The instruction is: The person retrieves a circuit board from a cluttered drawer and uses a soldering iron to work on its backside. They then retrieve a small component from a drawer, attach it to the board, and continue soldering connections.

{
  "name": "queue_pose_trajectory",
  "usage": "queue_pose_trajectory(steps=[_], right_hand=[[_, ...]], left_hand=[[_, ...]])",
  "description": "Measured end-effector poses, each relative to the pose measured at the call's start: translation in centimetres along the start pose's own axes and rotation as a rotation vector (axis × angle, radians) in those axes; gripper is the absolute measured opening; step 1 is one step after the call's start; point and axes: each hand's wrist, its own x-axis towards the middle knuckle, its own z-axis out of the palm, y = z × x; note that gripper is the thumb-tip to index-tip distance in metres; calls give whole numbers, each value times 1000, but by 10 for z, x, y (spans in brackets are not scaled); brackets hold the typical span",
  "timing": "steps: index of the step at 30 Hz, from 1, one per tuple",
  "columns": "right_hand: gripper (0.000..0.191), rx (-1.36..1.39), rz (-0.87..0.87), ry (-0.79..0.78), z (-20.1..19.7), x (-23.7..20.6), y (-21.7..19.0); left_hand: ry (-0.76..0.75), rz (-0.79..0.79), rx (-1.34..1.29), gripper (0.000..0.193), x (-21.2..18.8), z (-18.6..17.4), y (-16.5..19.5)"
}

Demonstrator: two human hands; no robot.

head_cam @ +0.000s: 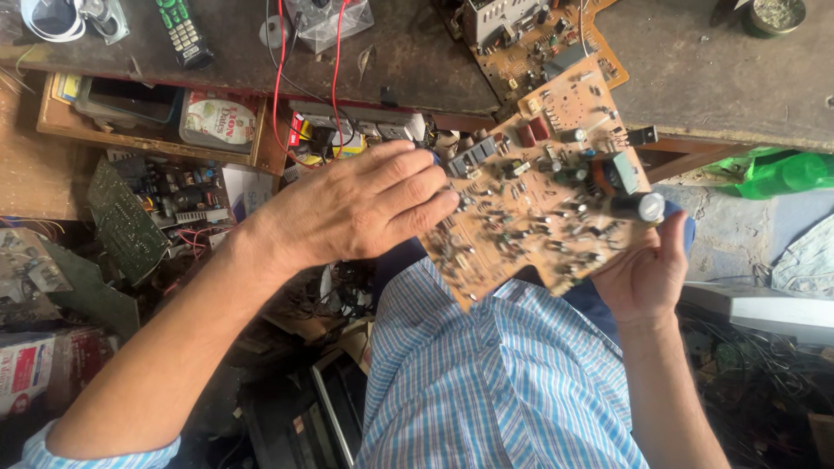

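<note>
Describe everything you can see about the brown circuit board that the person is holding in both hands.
The brown circuit board is a flat, roughly rectangular panel that looks like tan laminate, crowded with small components: a silver-topped cylindrical capacitor, red blocks, a grey connector strip and many resistors. It is held tilted above the person's lap, component side up. The right hand supports its lower right edge from beneath; the left hand rests its fingertips on the left edge. Its upper end reaches toward the dark wooden workbench.

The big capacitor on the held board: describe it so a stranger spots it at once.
Find the tan circuit board held over the striped shirt. At its edge by the right hand lies a dark cylinder with a silver end, far larger than the parts around it.
</note>
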Motion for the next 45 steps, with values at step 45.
queue_pose_trajectory(steps=[45], right_hand=[[29,-617,329,289,53,83,53]], left_hand=[[-207,-864,-1255,25,-62,-30,10]])
